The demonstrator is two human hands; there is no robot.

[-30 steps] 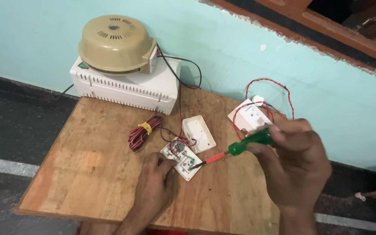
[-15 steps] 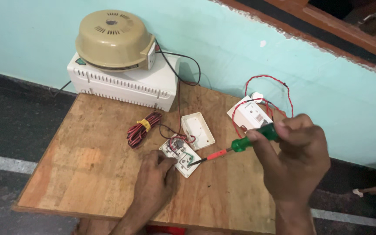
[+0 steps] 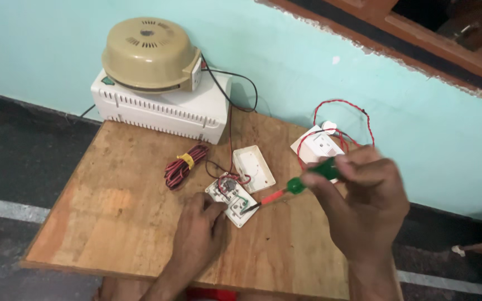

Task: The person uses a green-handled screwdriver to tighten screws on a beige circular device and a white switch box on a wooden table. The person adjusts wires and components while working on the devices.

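Two hands work near the front edge of the wooden worktop (image 3: 112,223): the left hand (image 3: 199,237) presses down on the white switch module (image 3: 232,199), fingers flat rather than clenched, while the right hand (image 3: 364,200) grips a green-handled screwdriver (image 3: 297,184), its tip on the module. A slip of the tip could nick the thin red wires (image 3: 230,181) beside it or jab the steadying fingers.

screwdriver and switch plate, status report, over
Left hand pins the white switch plate to the wooden board. Right hand grips green screwdriver, tip on plate. Red wires trail behind, nothing blocking.
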